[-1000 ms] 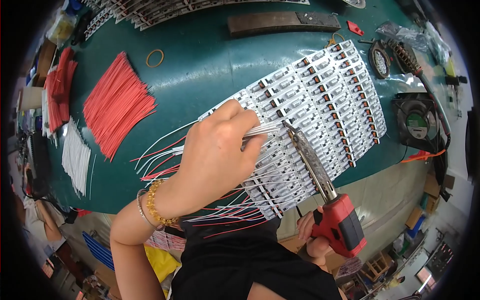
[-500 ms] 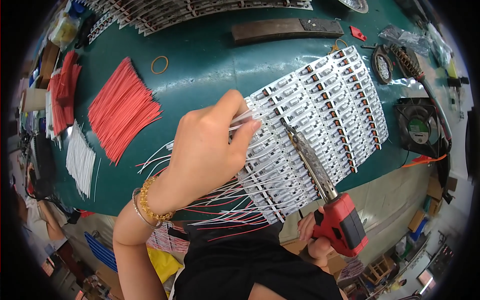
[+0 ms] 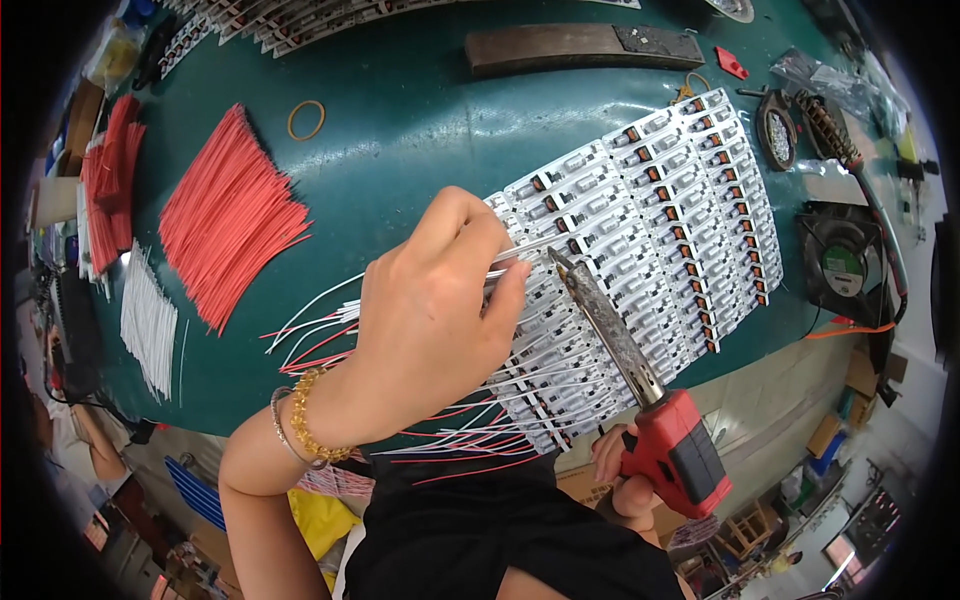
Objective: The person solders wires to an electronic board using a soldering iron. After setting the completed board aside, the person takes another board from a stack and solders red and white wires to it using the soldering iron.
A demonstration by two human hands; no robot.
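Observation:
My left hand [image 3: 435, 300] is closed in a pinch on white wires, held over the left part of a white circuit-board panel [image 3: 640, 190] covered with rows of small parts. One white wire reaches from the fingers onto the panel. In my right hand [image 3: 625, 475] is a red and black soldering iron [image 3: 680, 450], its dark tip close to that wire's end; whether they touch I cannot tell. Several white and red wires [image 3: 480, 425] stick out from the panel's lower left edge. The left hand hides part of the wires and board.
On the green table [image 3: 400, 130] lie red wires [image 3: 232, 220], white wires [image 3: 150, 325] and a rubber band [image 3: 307, 120]. A dark bar [image 3: 560, 50] lies behind the panel. To the right are a small oval dish [image 3: 777, 135], a coiled iron stand [image 3: 825, 122] and a fan [image 3: 850, 265].
The soldering iron's tip has shifted slightly left and up, toward my left fingers. My left hand has moved slightly right and down, and a white wire now extends from it toward the tip.

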